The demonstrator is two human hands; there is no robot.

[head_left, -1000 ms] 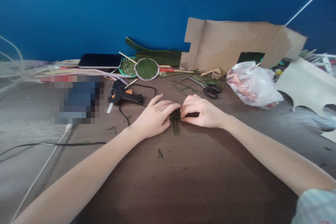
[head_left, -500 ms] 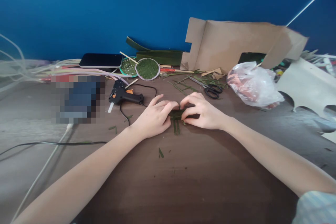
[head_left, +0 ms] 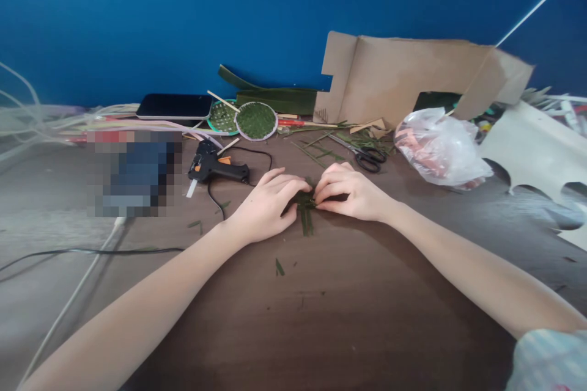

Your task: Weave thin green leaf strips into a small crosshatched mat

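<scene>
Between my two hands, a small piece of crossed green leaf strips (head_left: 306,220) lies on the brown table, its lower ends pointing toward me. My left hand (head_left: 270,204) is on its left side, with thumb and fingers curled onto the strips. From the right, my right hand (head_left: 348,192) pinches the strips near their middle with thumb and fingertips. The fingers cover much of the crossing.
Behind my left hand lies a black glue gun (head_left: 215,165) with its cord. Scissors (head_left: 367,157), round woven green pieces (head_left: 257,121), a phone (head_left: 174,106), a plastic bag (head_left: 443,146) and cardboard (head_left: 403,70) line the back. Leaf scraps (head_left: 279,267) lie nearer me.
The fingers of my right hand have closed in on the strips and moved slightly left. My left hand stays nearly where it was. The whole view has shifted a little.
</scene>
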